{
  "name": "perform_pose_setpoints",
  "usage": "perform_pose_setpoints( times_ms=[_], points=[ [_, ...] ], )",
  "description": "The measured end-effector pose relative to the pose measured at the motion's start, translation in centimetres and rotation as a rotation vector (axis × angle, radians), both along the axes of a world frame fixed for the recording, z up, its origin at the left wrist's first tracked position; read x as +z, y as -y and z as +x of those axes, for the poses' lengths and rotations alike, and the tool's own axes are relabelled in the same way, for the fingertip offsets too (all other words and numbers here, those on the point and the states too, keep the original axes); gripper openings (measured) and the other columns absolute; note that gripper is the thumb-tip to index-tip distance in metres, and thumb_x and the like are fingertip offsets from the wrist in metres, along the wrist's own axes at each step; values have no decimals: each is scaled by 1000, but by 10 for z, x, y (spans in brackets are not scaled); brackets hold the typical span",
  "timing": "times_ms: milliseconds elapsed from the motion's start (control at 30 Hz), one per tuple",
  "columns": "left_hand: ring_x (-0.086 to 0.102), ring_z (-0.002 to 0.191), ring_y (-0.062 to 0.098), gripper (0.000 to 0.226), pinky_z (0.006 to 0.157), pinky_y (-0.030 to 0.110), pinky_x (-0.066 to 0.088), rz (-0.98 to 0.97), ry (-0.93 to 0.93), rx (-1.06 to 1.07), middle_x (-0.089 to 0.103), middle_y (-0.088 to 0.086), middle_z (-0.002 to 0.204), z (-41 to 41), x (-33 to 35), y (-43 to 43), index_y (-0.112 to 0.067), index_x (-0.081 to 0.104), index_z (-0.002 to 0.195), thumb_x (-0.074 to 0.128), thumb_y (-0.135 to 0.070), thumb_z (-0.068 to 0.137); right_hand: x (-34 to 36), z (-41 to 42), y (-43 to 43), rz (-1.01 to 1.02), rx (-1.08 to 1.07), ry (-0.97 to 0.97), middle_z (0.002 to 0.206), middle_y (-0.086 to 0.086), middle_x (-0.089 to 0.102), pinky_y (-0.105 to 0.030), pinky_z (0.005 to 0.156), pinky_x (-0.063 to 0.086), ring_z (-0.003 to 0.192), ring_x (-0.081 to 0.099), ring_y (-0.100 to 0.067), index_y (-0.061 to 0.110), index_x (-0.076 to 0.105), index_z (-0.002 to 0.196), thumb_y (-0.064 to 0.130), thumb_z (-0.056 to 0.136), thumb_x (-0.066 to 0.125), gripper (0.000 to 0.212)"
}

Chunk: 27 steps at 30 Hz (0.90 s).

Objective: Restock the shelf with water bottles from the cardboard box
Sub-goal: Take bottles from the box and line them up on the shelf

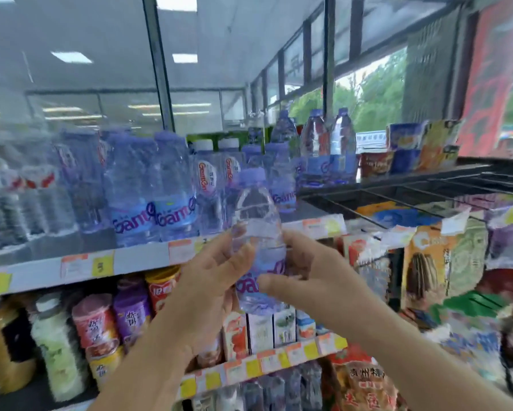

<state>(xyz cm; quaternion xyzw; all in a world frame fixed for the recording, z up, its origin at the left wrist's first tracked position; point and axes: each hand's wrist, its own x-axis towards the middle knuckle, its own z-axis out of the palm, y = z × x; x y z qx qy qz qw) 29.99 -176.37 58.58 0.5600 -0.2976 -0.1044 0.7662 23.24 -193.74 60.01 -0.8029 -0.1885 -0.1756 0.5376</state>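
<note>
A clear water bottle (256,221) with a purple cap and purple label stands upright in the air just in front of the top shelf's edge (148,256). My left hand (210,280) grips its lower left side, and my right hand (302,274) holds its right side with the thumb across the label. Behind it on the top shelf stand several larger purple-capped bottles (160,188) and smaller white-capped ones (208,173). The cardboard box is out of view.
Red-labelled bottles (27,197) fill the shelf's left end. More bottles (326,143) and snack packs (421,146) stand at the back right. Below are cans (95,321), drink cartons (279,324) and snack bags (427,262). A black wire rack (427,188) lies to the right.
</note>
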Motion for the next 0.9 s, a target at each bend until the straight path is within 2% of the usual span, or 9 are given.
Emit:
perform_pose_setpoints(
  times_ms=[67,167,267,333,433,500,600,700,900],
  points=[
    [60,122,36,73,105,74,34,32,-2,18,65,15,132,9,3,14,-21,62,133,85,-47,69,0,12,11,37,15,4,99,17,73,-13,71,53,87,70,-1,50,62,109,23,81,76,42],
    [62,117,31,82,97,54,48,46,-43,19,66,11,132,18,5,32,-26,64,130,92,-54,58,4,27,26,46,25,-3,102,15,73,-17,74,54,92,70,-4,45,63,109,23,77,78,41],
    [70,110,24,66,84,40,59,18,-34,-9,70,8,126,25,13,46,-26,70,121,90,-50,63,11,45,36,48,-43,0,95,12,74,-24,69,58,82,71,-7,44,62,104,39,71,81,38],
    [72,101,9,53,74,33,60,-15,-53,100,71,-5,124,33,24,49,-40,74,111,87,-51,61,23,64,41,16,-143,2,90,13,72,-24,62,55,71,68,-3,42,59,103,51,65,80,45],
    [66,110,1,61,90,40,55,8,-9,300,69,-18,123,44,32,42,-52,69,114,86,-63,57,46,102,51,-10,-236,47,90,23,71,-14,64,51,76,67,5,39,57,105,51,62,80,50],
    [67,108,2,62,90,38,53,32,-1,340,72,-18,117,45,33,35,-52,71,109,83,-68,50,58,129,55,-22,-267,45,88,22,69,-9,60,47,76,65,3,36,56,108,45,67,81,49],
    [69,105,5,58,91,38,50,75,-10,359,75,-15,109,47,28,26,-44,74,108,80,-61,53,64,160,57,-78,-321,3,90,24,56,-9,52,44,71,60,8,23,46,124,39,72,82,65],
    [71,99,4,64,89,37,49,104,-15,374,77,-12,105,52,24,22,-35,71,115,72,-57,56,56,179,57,-158,-346,-44,100,9,64,-19,57,46,78,62,-1,22,49,124,38,72,81,63],
    [73,97,8,62,86,33,49,152,2,380,77,-10,103,61,18,18,-33,71,113,72,-55,55,38,195,60,-177,-380,-59,88,14,68,-22,61,48,76,64,-3,29,56,106,43,70,81,47]
  ],
)
